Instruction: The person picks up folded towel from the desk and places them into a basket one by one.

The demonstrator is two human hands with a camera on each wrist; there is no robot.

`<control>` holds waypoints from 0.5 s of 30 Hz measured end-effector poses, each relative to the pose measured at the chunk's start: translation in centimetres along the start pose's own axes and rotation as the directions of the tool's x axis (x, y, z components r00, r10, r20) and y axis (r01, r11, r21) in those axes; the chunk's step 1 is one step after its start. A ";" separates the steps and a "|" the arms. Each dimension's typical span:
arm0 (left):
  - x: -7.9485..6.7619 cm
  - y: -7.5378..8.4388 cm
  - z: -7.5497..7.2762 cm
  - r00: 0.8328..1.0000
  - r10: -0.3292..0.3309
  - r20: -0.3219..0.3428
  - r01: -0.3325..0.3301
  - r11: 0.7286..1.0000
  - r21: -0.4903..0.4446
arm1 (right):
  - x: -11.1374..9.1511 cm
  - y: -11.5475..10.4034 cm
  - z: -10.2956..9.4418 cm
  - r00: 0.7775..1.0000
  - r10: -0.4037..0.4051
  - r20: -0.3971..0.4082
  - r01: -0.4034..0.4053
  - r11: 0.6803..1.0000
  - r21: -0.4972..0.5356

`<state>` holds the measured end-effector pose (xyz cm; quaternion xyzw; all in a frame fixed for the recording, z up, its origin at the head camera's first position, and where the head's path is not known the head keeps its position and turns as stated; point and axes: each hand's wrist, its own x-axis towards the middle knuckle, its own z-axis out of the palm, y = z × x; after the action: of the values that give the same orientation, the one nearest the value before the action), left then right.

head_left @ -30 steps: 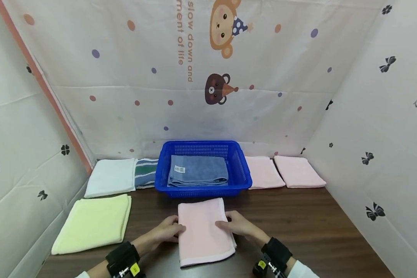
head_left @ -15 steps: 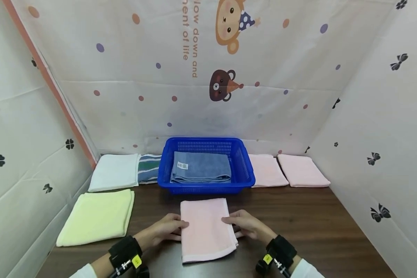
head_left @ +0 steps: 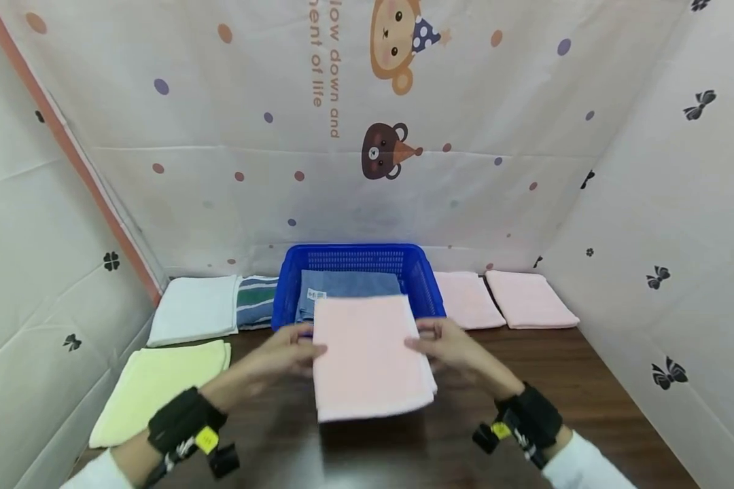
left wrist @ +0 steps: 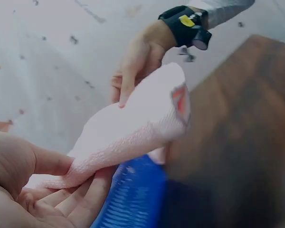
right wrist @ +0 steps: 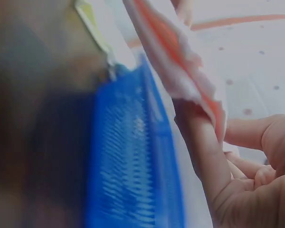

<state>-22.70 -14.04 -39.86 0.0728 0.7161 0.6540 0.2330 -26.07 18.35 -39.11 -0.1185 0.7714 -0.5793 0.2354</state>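
Note:
Between my two hands a folded pink towel (head_left: 370, 360) is held up off the table, its far edge overlapping the front of the blue basket in the head view. My left hand (head_left: 290, 350) pinches the left edge, thumb on top and fingers underneath, as the left wrist view shows with the towel (left wrist: 128, 118). On the opposite edge my right hand (head_left: 449, 346) pinches the towel the same way; its fingers (right wrist: 204, 156) lie under the layers in the right wrist view. Inside the blue plastic basket (head_left: 425, 278) lies a folded blue towel (head_left: 348, 282) with a white label, partly covered.
Left of the basket lie a white towel (head_left: 192, 309) and a striped towel (head_left: 257, 302). A yellow towel (head_left: 159, 387) is nearer on the left. Two more pink towels, one inner (head_left: 467, 299) and one outer (head_left: 529, 299), lie right. Printed cloth walls (head_left: 495, 224) enclose the table (head_left: 563, 401).
Both hands have raised the pink towel from the table and carried it forward toward the basket. It now hides the basket's front wall and part of the blue towel.

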 end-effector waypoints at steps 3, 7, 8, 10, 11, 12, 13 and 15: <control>3.5 3.0 -1.1 1.000 0.012 -0.029 -0.011 0.999 0.034 | 2.7 -2.7 -2.3 0.997 0.021 -0.069 -0.028 0.994 -0.105; 9.0 5.8 -2.6 0.993 -0.027 -0.112 0.037 0.995 0.092 | 7.7 -5.3 -4.9 0.987 0.065 -0.147 -0.092 0.978 -0.189; 10.4 6.1 -3.0 0.990 -0.042 -0.134 0.055 0.994 0.094 | 9.0 -5.8 -5.3 0.983 0.074 -0.167 -0.106 0.976 -0.192; 12.8 6.4 -3.9 0.981 -0.078 -0.179 0.099 0.989 0.114 | 11.5 -6.4 -5.5 0.972 0.081 -0.223 -0.127 0.972 -0.199; 13.9 6.3 -4.4 0.978 -0.088 -0.190 0.112 0.986 0.121 | 12.6 -6.4 -5.5 0.965 0.076 -0.252 -0.131 0.969 -0.208; 15.0 6.1 -4.7 0.974 -0.103 -0.204 0.129 0.985 0.118 | 13.6 -6.3 -5.5 0.956 0.070 -0.286 -0.139 0.963 -0.231; 16.0 5.8 -4.9 0.970 -0.121 -0.211 0.145 0.984 0.102 | 14.5 -6.1 -5.5 0.947 0.063 -0.316 -0.152 0.952 -0.265; 17.8 5.0 -4.9 0.965 -0.164 -0.205 0.182 0.980 0.074 | 15.9 -5.2 -5.4 0.928 0.052 -0.369 -0.204 0.900 -0.386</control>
<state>-41.51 -10.50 -39.12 -0.0448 0.7686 0.6014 0.2134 -42.93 14.10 -36.54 -0.0095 0.9126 -0.3958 0.1019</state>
